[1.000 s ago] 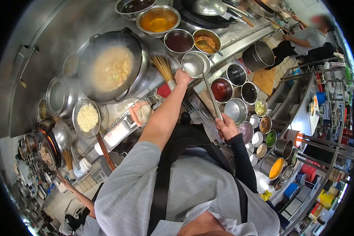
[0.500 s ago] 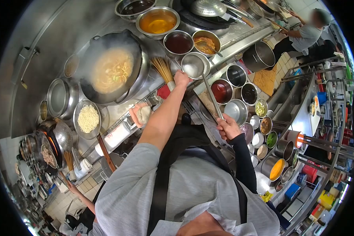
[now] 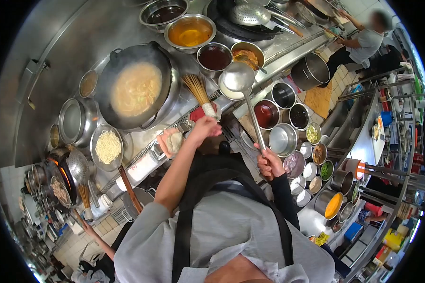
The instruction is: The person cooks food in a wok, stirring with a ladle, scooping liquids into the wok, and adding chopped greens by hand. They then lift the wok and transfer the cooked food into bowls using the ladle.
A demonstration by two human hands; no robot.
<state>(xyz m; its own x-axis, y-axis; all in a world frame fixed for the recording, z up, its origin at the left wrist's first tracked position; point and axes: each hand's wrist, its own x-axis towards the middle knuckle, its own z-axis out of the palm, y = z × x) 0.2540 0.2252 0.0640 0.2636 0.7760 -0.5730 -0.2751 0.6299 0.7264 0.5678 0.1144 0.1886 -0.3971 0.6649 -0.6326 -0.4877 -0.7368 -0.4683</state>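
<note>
My right hand (image 3: 270,162) grips the long handle of a metal ladle (image 3: 238,77), whose bowl is over a round container (image 3: 231,94) with white contents. My left hand (image 3: 206,129) is off that container, smeared by motion, near the handle of a bamboo brush (image 3: 196,89) and a red cloth (image 3: 198,113). To the left, noodles in pale, steaming broth fill a large black wok (image 3: 109,63). Plain noodles lie in a strainer (image 3: 108,147) with a wooden handle below the wok.
Bowls of amber liquid (image 3: 190,32) and dark sauce (image 3: 214,57) stand at the top. Several ingredient pots, one with red sauce (image 3: 265,114), line the right. A co-worker (image 3: 366,45) is at upper right; another person's arm (image 3: 94,237) shows at lower left.
My left hand has let go of the round container and drawn back toward me. The ladle's bowl has risen from it and now shows its rounded metal surface.
</note>
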